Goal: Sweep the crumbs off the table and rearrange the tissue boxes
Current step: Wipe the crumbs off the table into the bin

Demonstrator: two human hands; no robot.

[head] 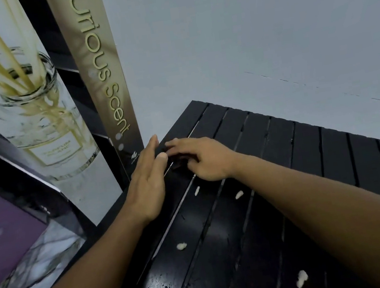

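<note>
Both hands are at the far-left corner of the black slatted tabletop [308,150], right by its left edge.

Left hand [149,182]: flat, fingers straight and together, standing on its side along the tabletop's left edge like a wall, palm facing right. Nothing gripped.

Right hand [201,158]: palm down, fingers spread and slightly curled, fingertips on the slats just beside the left hand's fingers. Not gripping anything visible. Can't tell whether a crumb sits under the fingers; that spot is dark and covered.

Crumbs, white bits on the dark slats:
- one [197,191] just near the right wrist, beside the light gap between slats
- one [239,195] a slat further right, under the right forearm line
- one [181,246] midway down, between the two forearms
- one [302,278], the largest, near the bottom edge of view, well apart from the hands

Tissue boxes: not in view.

Left of the tabletop, touching or nearly at its corner: a tall display panel [105,82] with "Scent" lettering, and beside it a poster [38,112] of a reed diffuser bottle. A purple box [2,216] sits at lower left. Grey wall [252,23] behind.
</note>
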